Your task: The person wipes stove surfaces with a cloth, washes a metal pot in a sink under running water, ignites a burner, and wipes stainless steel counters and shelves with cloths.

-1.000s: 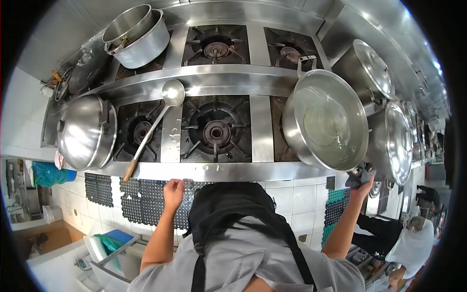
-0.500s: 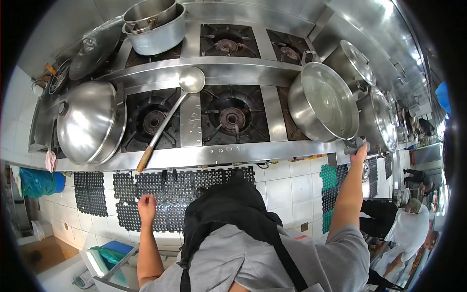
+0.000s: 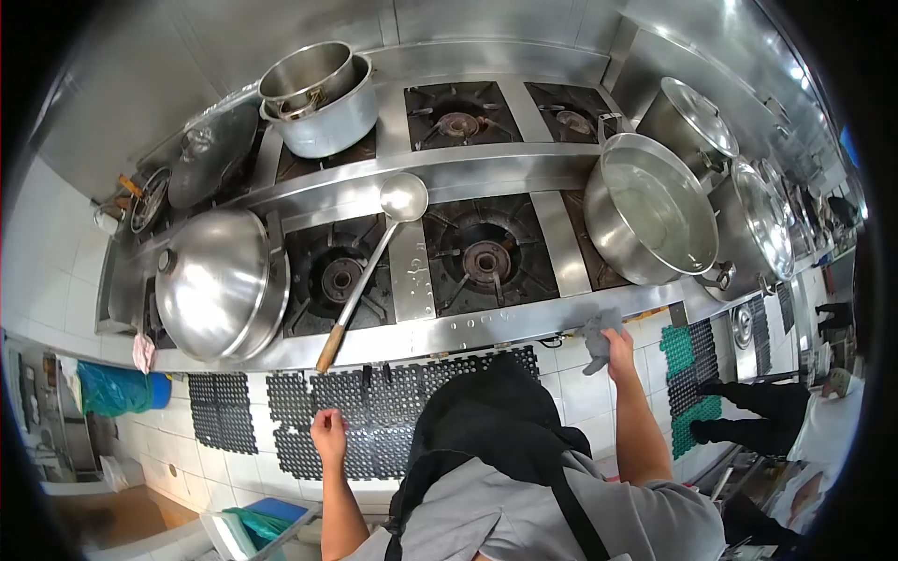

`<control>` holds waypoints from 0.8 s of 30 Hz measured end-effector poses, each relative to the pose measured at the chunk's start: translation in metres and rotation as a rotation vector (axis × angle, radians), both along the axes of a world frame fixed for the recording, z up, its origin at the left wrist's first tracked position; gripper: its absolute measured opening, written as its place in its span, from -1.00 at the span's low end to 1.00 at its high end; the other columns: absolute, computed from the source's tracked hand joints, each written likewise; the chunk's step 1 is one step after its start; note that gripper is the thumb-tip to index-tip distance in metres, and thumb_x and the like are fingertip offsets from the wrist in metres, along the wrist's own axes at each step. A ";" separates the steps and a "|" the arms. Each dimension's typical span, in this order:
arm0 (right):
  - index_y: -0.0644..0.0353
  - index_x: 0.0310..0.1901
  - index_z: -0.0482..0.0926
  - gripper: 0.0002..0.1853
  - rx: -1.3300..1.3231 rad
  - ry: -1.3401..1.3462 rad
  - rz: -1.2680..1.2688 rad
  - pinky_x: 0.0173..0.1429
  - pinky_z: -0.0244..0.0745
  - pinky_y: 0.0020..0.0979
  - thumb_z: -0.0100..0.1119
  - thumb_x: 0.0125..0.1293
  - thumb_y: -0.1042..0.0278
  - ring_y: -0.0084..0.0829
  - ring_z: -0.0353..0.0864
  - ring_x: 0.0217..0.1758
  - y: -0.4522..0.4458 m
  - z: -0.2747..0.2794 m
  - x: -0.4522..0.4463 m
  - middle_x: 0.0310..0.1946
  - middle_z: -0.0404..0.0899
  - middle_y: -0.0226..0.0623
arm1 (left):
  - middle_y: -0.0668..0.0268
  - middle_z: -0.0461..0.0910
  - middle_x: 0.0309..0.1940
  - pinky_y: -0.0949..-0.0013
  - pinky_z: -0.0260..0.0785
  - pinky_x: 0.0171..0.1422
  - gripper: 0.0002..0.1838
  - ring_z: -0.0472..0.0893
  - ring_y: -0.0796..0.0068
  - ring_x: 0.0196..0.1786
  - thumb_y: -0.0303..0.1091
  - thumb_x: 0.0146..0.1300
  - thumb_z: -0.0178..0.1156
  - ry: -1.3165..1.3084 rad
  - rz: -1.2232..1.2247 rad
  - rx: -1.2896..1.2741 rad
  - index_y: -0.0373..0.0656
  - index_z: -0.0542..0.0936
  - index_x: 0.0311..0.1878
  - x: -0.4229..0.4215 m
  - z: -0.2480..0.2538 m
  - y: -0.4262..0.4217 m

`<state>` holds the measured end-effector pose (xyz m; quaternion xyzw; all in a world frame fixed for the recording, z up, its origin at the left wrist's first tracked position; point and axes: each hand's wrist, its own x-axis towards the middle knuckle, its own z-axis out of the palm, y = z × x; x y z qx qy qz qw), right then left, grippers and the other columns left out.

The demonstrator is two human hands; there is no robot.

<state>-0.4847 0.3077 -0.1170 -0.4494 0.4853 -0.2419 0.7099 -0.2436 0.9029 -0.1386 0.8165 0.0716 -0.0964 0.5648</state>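
A grey cloth (image 3: 597,348) hangs from my right hand (image 3: 618,353), which is closed on it just in front of the stove's front edge. Behind and to the right of that hand, a large steel pot (image 3: 652,208) of clear liquid stands on the stove, its handle toward me. My left hand (image 3: 328,436) is low over the floor mat, fingers curled, with nothing visible in them. Nearest to it is a long ladle (image 3: 360,293) with a wooden grip, lying across the stovetop with its grip sticking out over the front edge.
A domed steel lid (image 3: 213,280) covers a pan at the left. Nested pots (image 3: 329,122) stand on a back burner (image 3: 460,122). Lidded pots (image 3: 694,122) line the right. Black rubber mats (image 3: 224,411) cover parts of the floor; another person (image 3: 776,416) is at the far right.
My right hand has drawn away from the big pot's near handle, moving left with the grey cloth. The handle now shows. The view has shifted, and my left hand remains curled.
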 end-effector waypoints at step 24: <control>0.27 0.24 0.39 -0.39 -0.886 0.344 0.760 0.23 0.44 -0.16 0.19 0.07 0.45 0.05 0.60 0.12 -0.044 0.047 0.161 0.02 0.59 0.12 | 0.01 0.59 -0.14 0.06 0.43 0.04 -0.51 0.56 0.00 -0.02 -0.21 0.04 0.34 -0.429 -0.171 1.125 -0.18 0.52 0.06 0.119 0.059 -0.136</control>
